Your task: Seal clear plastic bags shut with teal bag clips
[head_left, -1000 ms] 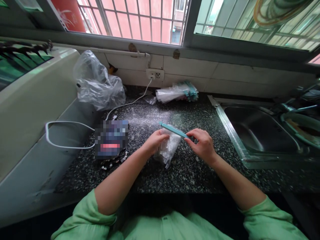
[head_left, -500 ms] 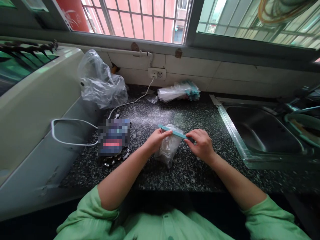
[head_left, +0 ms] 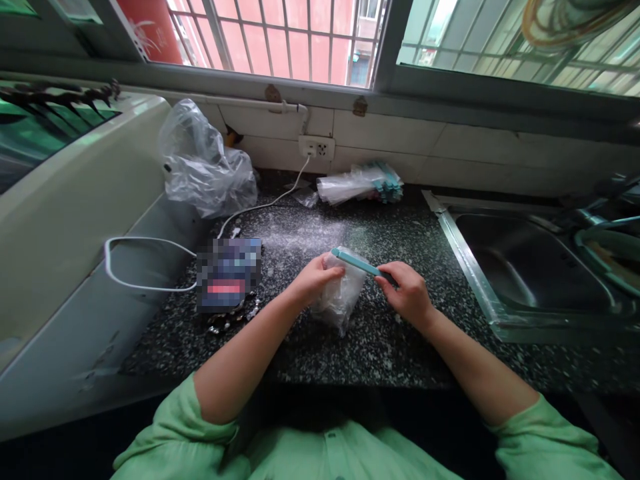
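A small clear plastic bag stands on the dark speckled counter between my hands. My left hand is closed on the bag's upper left edge. A thin teal sealing clip runs across the bag's mouth. My right hand pinches the clip's right end with closed fingers. What is inside the bag I cannot make out.
A crumpled clear bag lies at the back left. A bundle of bags with teal clips sits by the wall. A white cable runs from the socket. A steel sink is on the right, a white appliance on the left.
The teal clip has slid a little to the right along the bag's mouth, and my right hand has moved right with it. My left hand stays on the bag.
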Demonstrator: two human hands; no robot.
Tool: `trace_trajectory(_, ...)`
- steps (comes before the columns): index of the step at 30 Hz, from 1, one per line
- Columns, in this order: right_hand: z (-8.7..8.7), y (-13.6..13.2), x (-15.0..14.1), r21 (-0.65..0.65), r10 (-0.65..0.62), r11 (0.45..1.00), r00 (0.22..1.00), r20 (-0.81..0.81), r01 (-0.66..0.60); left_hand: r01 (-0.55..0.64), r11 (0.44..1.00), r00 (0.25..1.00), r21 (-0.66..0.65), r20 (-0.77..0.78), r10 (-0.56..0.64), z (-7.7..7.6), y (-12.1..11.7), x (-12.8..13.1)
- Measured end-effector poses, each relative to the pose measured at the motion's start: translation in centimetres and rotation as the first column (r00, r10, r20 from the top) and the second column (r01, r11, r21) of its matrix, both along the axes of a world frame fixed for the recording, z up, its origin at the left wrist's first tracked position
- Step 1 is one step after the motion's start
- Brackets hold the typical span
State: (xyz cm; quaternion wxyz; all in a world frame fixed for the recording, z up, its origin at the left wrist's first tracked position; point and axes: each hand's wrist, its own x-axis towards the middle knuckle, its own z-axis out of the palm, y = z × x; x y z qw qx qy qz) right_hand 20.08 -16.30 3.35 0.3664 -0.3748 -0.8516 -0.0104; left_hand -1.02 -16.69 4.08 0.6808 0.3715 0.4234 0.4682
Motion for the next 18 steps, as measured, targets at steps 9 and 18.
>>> trace_trajectory(9, -0.3, 0.2, 0.2, 0.012, 0.06, 0.998, 0.998, -0.028, -0.06, -0.075, 0.996, 0.992, -0.043, 0.096, 0.079, 0.6, 0.1, 0.3)
trace_trajectory(18, -0.3, 0.2, 0.3, -0.026, 0.059, 0.998, 0.998, -0.024, -0.06, -0.115, 0.987, 0.978, -0.112, 0.162, 0.132, 0.5, 0.3, 0.9)
